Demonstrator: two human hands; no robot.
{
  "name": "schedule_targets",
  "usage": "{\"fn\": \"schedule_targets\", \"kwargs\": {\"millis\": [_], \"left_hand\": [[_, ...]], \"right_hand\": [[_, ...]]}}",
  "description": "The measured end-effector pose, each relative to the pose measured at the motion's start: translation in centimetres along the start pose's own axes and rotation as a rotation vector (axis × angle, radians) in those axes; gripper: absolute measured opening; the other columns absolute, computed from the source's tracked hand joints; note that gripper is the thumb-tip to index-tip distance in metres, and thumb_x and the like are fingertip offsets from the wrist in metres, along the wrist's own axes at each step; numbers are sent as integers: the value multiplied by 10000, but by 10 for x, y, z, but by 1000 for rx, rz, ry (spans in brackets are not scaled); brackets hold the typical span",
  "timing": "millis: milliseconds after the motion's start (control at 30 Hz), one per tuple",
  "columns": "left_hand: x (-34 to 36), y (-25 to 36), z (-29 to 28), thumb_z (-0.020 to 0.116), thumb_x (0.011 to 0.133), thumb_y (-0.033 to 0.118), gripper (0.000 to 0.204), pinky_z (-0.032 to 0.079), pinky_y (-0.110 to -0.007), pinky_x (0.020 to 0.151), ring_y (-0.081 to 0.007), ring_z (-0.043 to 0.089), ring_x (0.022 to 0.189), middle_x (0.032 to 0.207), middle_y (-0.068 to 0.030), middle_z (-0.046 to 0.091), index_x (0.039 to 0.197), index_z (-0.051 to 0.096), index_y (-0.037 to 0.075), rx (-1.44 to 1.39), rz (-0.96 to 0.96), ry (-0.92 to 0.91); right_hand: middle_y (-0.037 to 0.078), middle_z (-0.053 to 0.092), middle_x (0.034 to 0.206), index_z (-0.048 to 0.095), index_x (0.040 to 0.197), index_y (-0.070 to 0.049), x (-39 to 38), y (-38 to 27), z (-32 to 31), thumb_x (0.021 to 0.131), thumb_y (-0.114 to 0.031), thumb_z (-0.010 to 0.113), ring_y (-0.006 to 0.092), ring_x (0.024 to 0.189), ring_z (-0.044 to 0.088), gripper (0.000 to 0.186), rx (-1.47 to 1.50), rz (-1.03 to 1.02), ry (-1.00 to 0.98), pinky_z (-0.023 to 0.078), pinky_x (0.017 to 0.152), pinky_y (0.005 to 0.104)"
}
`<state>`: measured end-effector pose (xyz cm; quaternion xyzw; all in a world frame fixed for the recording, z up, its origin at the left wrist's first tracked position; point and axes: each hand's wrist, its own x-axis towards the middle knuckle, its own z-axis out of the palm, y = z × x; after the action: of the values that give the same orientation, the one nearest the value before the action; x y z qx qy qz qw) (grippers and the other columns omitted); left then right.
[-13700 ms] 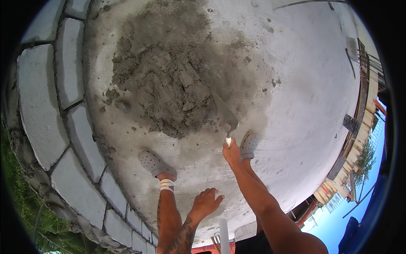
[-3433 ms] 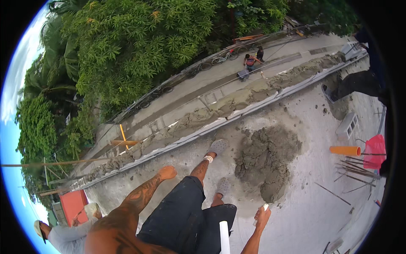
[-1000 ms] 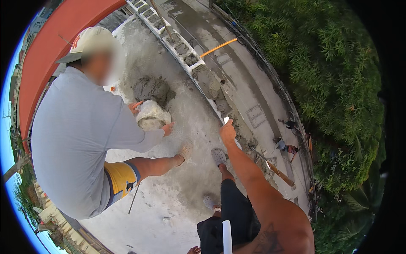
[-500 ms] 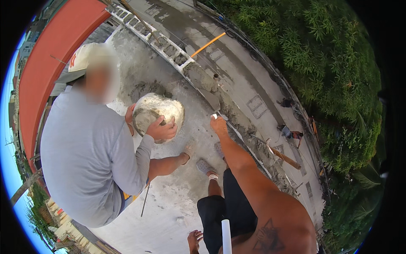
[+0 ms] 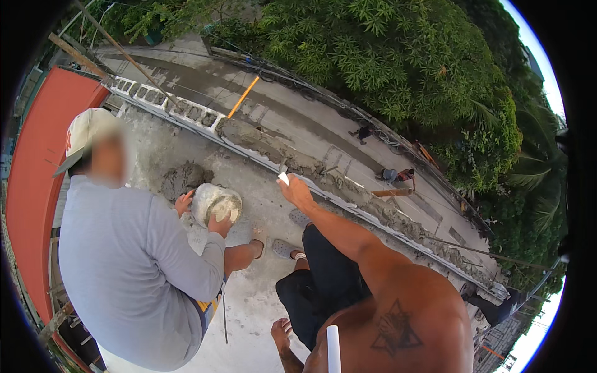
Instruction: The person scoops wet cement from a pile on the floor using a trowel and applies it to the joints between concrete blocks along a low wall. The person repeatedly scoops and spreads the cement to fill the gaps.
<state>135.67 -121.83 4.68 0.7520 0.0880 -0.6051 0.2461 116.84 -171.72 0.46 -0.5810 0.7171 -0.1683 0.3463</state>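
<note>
My right hand (image 5: 298, 191) is closed round the white handle of a trowel (image 5: 283, 178), its small visible blade by the rough mortar top of a low block wall (image 5: 261, 140). My left hand (image 5: 281, 332) hangs low beside my dark shorts, fingers loosely apart and holding nothing. To my left, a co-worker in a grey long-sleeved shirt (image 5: 124, 261) grips a mortar-caked pail (image 5: 214, 204) with both hands. The pail is tipped over next to a heap of wet mortar (image 5: 185, 180) on the concrete slab.
Hollow blocks (image 5: 149, 94) top the wall's far left end. Beyond it, a lower lane (image 5: 329, 149) has people and an orange pipe (image 5: 244, 97). Trees (image 5: 385, 68) stand behind. A thin rod (image 5: 225, 320) and a red panel (image 5: 53, 155) are left; a white tube (image 5: 334, 348) is close below.
The view has swung, shifting the scene. The co-worker has turned the pail so its round end faces me, and more of the mortar heap shows. My right hand keeps hold of the trowel.
</note>
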Motion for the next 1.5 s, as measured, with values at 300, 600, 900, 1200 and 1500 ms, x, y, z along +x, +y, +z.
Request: {"fn": "schedule_targets", "kwargs": {"millis": [300,600,900,1200,1500], "left_hand": [[48,42,-24,528,1004,392,390,517,-404,814,-244,658,995,1050,-124,703,970,646,22,232,184,-94],[63,42,-22,574,974,283,275,504,-340,742,-187,673,850,933,-63,733,951,717,49,473,437,-133],[29,212,44,553,999,270,353,505,-317,737,-185,667,788,865,-107,743,856,696,-20,355,683,57],[35,327,83,615,964,193,256,514,-327,736,-183,679,799,885,-144,739,889,680,-43,760,758,-50],[82,352,85,682,909,186,188,519,-357,732,-222,686,777,851,-131,734,924,704,0,885,711,-105]], "right_hand": [[318,669,887,548,1083,8,2,-66,-71,979,-439,550,523,863,633,460,-18,-146,81,505,754,560],[299,670,883,581,1010,-8,-66,0,-114,928,-421,624,511,868,632,424,89,-239,202,485,736,555],[309,682,933,663,1068,34,-99,129,-110,886,-456,634,475,939,656,524,-77,117,-176,509,821,511],[205,717,923,668,1089,14,17,59,-83,886,-428,617,319,704,698,489,-76,364,-675,542,652,453],[222,714,922,707,984,27,34,10,-78,845,-374,628,333,720,704,432,-44,269,-670,555,683,448]]}}
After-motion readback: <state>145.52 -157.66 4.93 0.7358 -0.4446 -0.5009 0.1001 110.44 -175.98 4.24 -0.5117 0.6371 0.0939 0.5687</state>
